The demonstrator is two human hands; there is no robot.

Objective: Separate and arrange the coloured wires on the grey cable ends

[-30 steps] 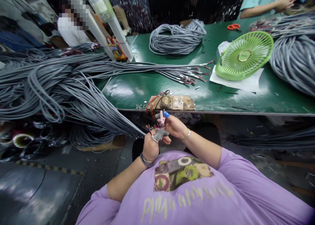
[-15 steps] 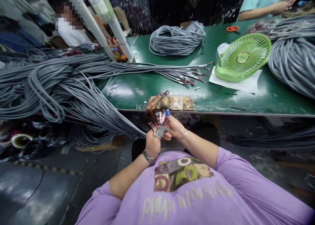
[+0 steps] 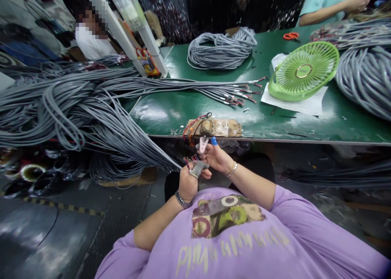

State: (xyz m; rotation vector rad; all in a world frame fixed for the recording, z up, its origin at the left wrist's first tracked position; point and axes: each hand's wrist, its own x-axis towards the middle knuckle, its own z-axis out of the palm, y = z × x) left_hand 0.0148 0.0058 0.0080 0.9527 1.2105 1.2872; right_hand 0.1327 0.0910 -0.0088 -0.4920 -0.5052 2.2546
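My left hand (image 3: pixel 188 181) is closed around the ends of grey cables (image 3: pixel 159 154). Thin coloured wire ends (image 3: pixel 190 161) stick out above its fist, and a grey cover wraps the thumb. Close by on the right, my right hand (image 3: pixel 218 159) has a blue cover on its raised thumb. Its fingers are bent around a small pale pink clip (image 3: pixel 203 144); the fingertips behind it are partly hidden. Just beyond both hands, a taped wooden block (image 3: pixel 226 127) with red and black leads lies at the table's front edge.
Grey cables (image 3: pixel 61 99) pile up at the left. Other cable ends (image 3: pixel 235 97) lie across the green table (image 3: pixel 171 112). A cable coil (image 3: pixel 220 51), orange-handled scissors (image 3: pixel 291 36) and a green fan (image 3: pixel 305 71) are farther back. Two people are beyond the table.
My right hand has drawn slightly away from the left, with its thumb raised and the pink clip turned. The left hand still grips the cables. The view has shifted slightly.
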